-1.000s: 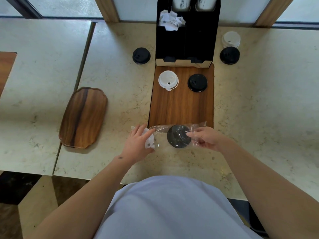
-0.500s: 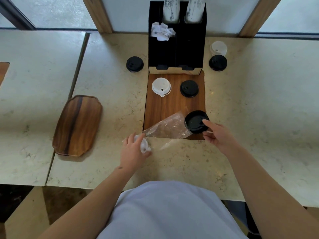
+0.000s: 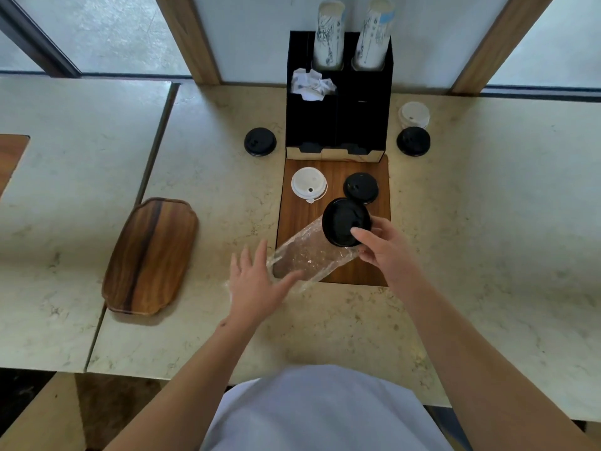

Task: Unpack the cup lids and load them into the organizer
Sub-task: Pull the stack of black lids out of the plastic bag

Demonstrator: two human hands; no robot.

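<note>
My right hand [image 3: 385,247] pinches a black lid [image 3: 345,221] by its near rim, tilted up above the wooden board [image 3: 302,219]. The clear plastic sleeve [image 3: 310,258] trails from under that lid toward my left hand [image 3: 257,281], which is spread open with fingers apart, thumb touching the sleeve's near end. Whether more lids sit inside the sleeve I cannot tell; the plastic is crinkled and glary, and a bit of it disappears under my left palm.

Beyond my hands, on the board, lie a white lid [image 3: 309,187] and another black lid [image 3: 361,187], the second partly hidden by the one I hold. Past them stands the black organizer [image 3: 338,125]: two cup stacks [image 3: 351,34] rise from its back slots, crumpled paper [image 3: 310,84] fills a front compartment, and its bottom trays are too dark to read. Far left of my left hand rests a wooden tray [image 3: 151,255] on the counter [image 3: 487,222].
</note>
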